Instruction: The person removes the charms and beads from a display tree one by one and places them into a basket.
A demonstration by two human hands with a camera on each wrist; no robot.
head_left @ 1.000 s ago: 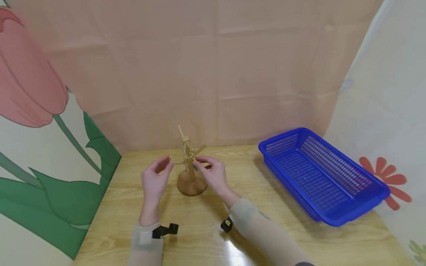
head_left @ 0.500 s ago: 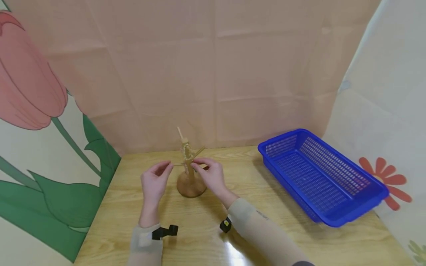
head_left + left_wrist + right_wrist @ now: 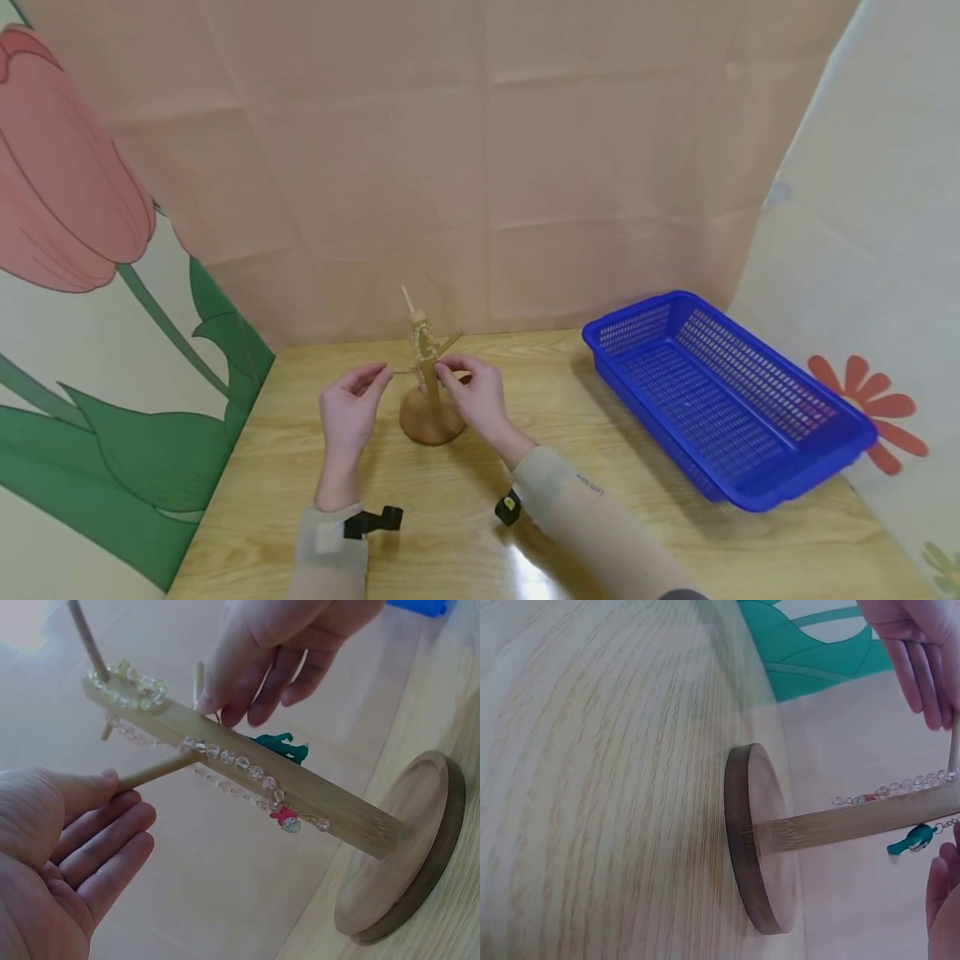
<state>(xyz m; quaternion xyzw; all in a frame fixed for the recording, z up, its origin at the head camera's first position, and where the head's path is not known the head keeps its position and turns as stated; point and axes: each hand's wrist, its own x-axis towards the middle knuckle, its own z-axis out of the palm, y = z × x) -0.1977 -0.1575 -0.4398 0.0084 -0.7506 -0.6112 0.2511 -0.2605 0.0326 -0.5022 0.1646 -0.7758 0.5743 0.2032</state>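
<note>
A wooden jewellery stand with a round base stands upright on the table. My left hand pinches the tip of its left peg between thumb and finger. A clear-and-pink bead bracelet with a pink-and-white character charm hangs on that peg. Yellowish beads circle the upper peg. On the post's other side, my right hand pinches the chain of a green charm keychain beside a right-hand peg. The fingers partly hide the chain's top.
A blue perforated plastic basket sits on the wooden table to the right. Pinkish cloth hangs behind the table. Flower-printed panels stand at both sides.
Both hands stay around the stand. The left fingertips have come down slightly onto the peg tip. Green showing under the right fingers a second ago is hidden in the head view now.
</note>
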